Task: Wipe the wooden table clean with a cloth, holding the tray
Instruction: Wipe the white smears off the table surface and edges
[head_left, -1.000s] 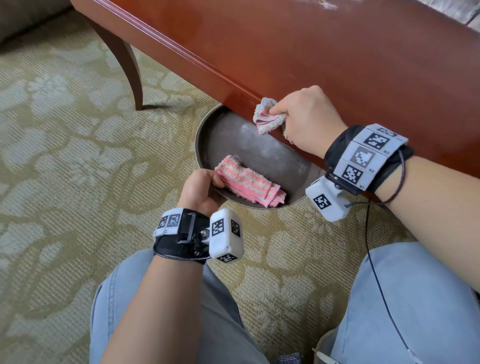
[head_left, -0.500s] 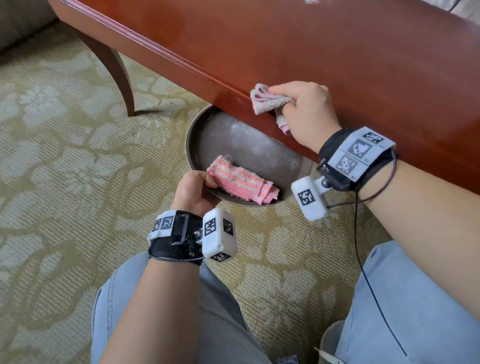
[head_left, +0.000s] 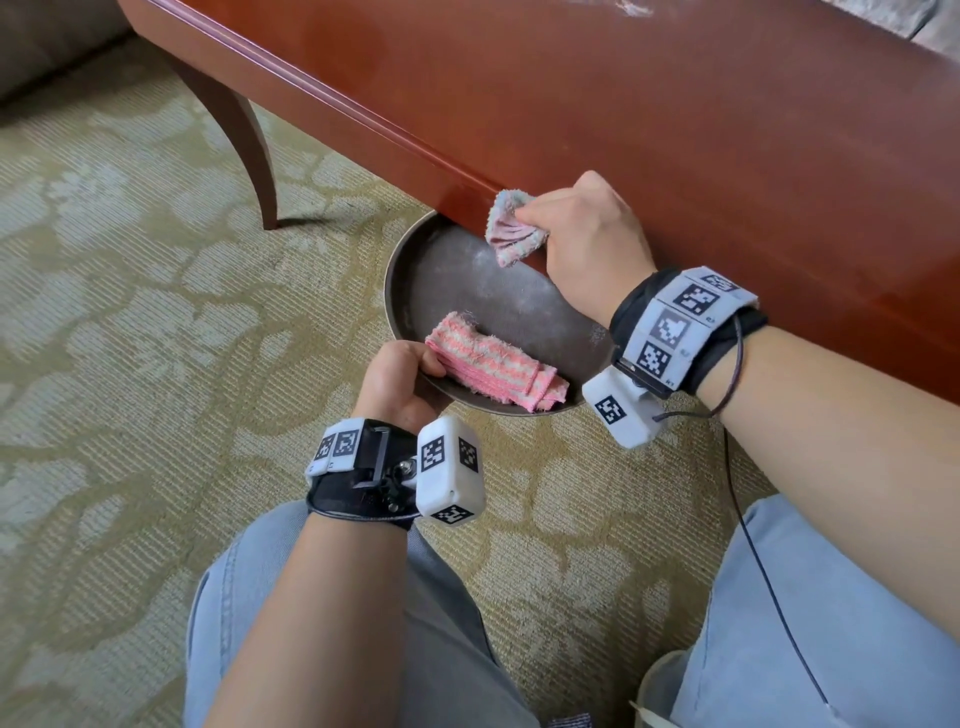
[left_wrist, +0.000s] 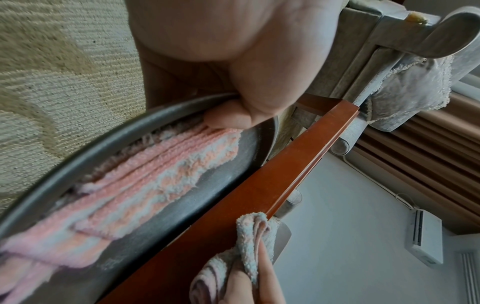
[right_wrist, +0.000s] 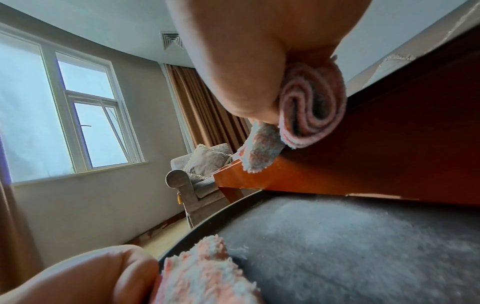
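A reddish wooden table (head_left: 649, 130) fills the upper right of the head view. Below its near edge my left hand (head_left: 402, 382) grips the rim of a round dark metal tray (head_left: 467, 275), thumb inside the rim. A folded pink-and-white striped cloth (head_left: 493, 371) lies in the tray beside that thumb (left_wrist: 228, 119). My right hand (head_left: 582, 234) holds a bunched pink cloth (head_left: 511, 231) against the table's front edge, hanging over the tray. The right wrist view shows this cloth (right_wrist: 309, 107) rolled in the fist, with whitish dust on the tray floor (right_wrist: 350, 236).
A curved table leg (head_left: 244, 135) stands on the patterned green carpet (head_left: 130, 338) at the left. My knees in blue jeans (head_left: 831, 623) sit below. A grey armchair (right_wrist: 197, 176) with a cushion stands beyond the table, by the window and curtains. White specks (head_left: 631, 8) lie at the table's far edge.
My right hand slid the bunched cloth along the table's front edge, up onto it and back down over the tray. The left hand kept its grip on the tray.
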